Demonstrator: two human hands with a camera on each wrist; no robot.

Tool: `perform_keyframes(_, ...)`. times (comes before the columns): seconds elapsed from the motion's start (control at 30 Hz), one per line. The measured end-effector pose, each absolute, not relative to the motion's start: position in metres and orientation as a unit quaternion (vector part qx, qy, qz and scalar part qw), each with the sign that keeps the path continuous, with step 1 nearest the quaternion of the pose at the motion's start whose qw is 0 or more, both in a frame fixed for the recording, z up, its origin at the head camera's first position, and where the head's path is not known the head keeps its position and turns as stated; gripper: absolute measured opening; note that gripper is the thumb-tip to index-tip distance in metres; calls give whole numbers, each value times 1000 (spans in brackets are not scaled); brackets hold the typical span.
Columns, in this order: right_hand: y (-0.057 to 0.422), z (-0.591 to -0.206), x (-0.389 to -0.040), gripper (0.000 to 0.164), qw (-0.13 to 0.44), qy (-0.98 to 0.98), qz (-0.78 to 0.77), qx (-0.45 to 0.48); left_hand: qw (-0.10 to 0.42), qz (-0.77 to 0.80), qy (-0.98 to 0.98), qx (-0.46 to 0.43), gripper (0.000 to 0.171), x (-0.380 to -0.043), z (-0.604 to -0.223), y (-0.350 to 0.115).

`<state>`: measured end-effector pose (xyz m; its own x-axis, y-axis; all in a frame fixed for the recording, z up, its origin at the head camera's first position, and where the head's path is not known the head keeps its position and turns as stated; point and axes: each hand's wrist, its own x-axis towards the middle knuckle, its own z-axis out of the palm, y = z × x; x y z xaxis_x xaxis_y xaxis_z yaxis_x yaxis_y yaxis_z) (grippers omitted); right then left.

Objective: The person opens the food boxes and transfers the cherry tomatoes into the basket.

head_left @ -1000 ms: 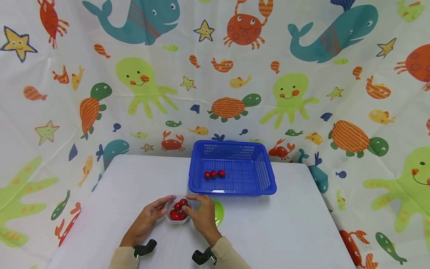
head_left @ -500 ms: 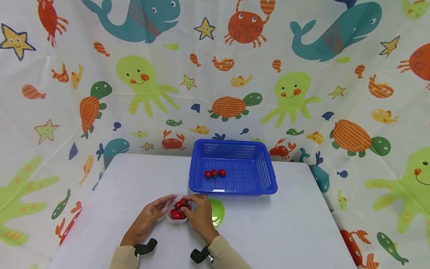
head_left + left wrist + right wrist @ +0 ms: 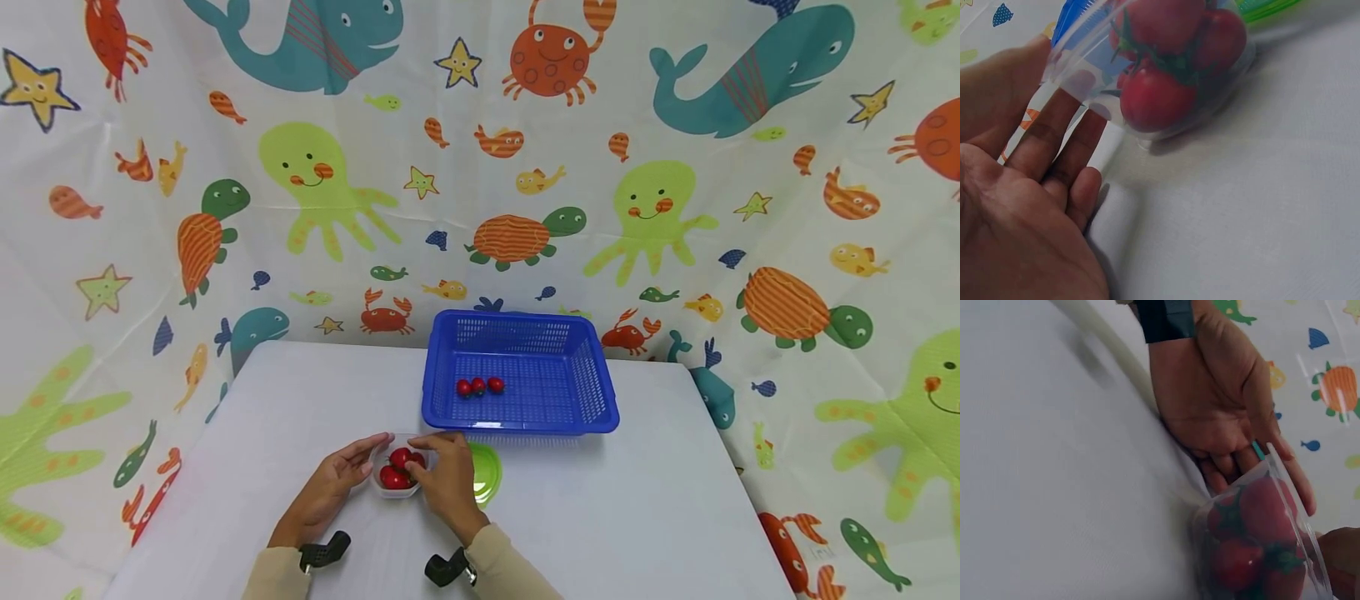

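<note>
Above the table [image 3: 645, 492], my left hand [image 3: 330, 483] against tub [image 3: 393, 494], fingers [image 3: 1046, 132] loose, right hand [image 3: 451, 481] at tomatoes [image 3: 393, 477], can't tell if clamped.

The white table [image 3: 637, 500] carries a blue basket [image 3: 540, 392], clear tub [image 3: 396, 494], green lid [image 3: 487, 473].

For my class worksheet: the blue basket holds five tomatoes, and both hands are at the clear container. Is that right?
Not quite: the head view shows three tomatoes in the blue basket, not five. The left hand and right hand are indeed at the clear container.
</note>
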<state>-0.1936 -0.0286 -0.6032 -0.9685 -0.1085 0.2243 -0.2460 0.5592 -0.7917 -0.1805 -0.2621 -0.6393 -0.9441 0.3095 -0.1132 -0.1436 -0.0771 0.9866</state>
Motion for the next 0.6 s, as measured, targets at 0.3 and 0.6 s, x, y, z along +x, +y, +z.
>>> perform_keyframes(0.3, -34, -608, -196, 32, 71, -897, 416, 130, 155, 733, 659, 61, 51, -181, -640, -261)
perform_keyframes(0.6, -34, -602, -197, 29, 67, -912, 366, 174, 145, 729, 666, 66, 51, -180, -638, -260)
